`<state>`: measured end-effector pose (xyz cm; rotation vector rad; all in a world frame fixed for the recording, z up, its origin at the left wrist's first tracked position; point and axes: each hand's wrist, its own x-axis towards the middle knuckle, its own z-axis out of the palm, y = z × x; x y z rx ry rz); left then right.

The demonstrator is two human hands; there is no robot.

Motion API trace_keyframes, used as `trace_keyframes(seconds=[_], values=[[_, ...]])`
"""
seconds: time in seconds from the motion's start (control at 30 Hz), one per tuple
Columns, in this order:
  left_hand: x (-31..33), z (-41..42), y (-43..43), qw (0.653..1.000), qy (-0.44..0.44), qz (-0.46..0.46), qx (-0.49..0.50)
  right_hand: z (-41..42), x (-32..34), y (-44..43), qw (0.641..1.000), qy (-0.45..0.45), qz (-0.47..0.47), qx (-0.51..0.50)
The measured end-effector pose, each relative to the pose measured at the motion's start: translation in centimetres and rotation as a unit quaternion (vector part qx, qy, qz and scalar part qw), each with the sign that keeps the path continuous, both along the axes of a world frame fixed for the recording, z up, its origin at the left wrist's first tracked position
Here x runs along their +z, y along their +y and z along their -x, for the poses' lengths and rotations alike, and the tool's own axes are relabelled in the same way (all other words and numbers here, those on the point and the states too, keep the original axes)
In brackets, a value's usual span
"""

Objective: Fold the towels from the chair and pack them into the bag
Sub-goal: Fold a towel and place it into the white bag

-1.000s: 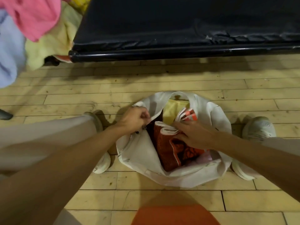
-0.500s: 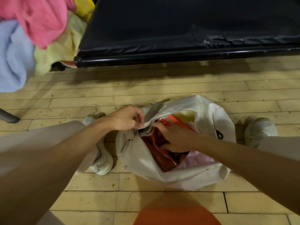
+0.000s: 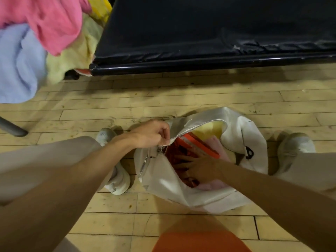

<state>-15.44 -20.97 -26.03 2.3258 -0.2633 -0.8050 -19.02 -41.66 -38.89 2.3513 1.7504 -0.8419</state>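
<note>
The left hand [image 3: 151, 133] pinches the zipper edge of the white bag [image 3: 160, 180] between thumb and curled fingers and lifts it, so that the mouth stands open. The right hand [image 3: 201, 169] is inside the mouth with fingers straight and spread. It lies flat on the red towel [image 3: 177, 151] and grips nothing, it only presses.

The bag sits on the wooden floor [image 3: 181, 99] between the person's shoes. Inside, beside the red towel, I see an orange-bordered towel [image 3: 198, 144], a yellow towel [image 3: 209, 128] behind it and a pale pink towel [image 3: 216, 186] near the wrist. How deep the red towel sits I cannot tell.

The step in hand seems to be settling this towel into the bag. To do it well, I think the palm should push straight down and a little toward the near wall, so that the fold does not open and the towel lies level with its neighbours. The lifted edge should stay high and away from the cloth, because zipper teeth can catch on terry loops. The pressing should be even, not with the fingertips alone, which would bunch the cloth.

Space matters: a pink towel [image 3: 45, 20], a blue towel [image 3: 16, 64] and a pale green towel [image 3: 76, 57] wait unfolded on the chair, above its leg [image 3: 11, 127], so the task looks about half done.
</note>
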Motion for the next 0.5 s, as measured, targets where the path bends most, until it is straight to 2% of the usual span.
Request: trace_keyframes(seconds=[0.1,0.2,0.27,0.33,0.43,0.5], values=[[-0.2,0.3,-0.3,1.000,-0.013,-0.002,-0.002,-0.7,1.4,-1.1,0.996,-0.019,-0.080,-0.019],[-0.5,0.4,-0.7,1.000,-0.020,-0.007,-0.017,-1.0,4.0,-1.9,0.994,-0.034,-0.090,-0.060],[-0.6,0.4,-0.8,0.999,-0.023,-0.010,-0.023,-0.8,5.0,-2.0,0.986,0.071,-0.060,-0.136],[-0.8,0.4,-0.8,0.999,-0.021,-0.016,-0.024,-0.5,5.3,-1.9,0.949,0.193,-0.023,-0.247],[-1.4,0.6,-1.1,0.999,-0.030,-0.020,-0.025,-0.3,5.3,-1.9,0.904,0.264,0.030,-0.335],[-2.0,1.0,-1.6,0.998,-0.053,-0.031,-0.022,0.1,5.8,-1.5,0.904,0.270,0.085,-0.321]])
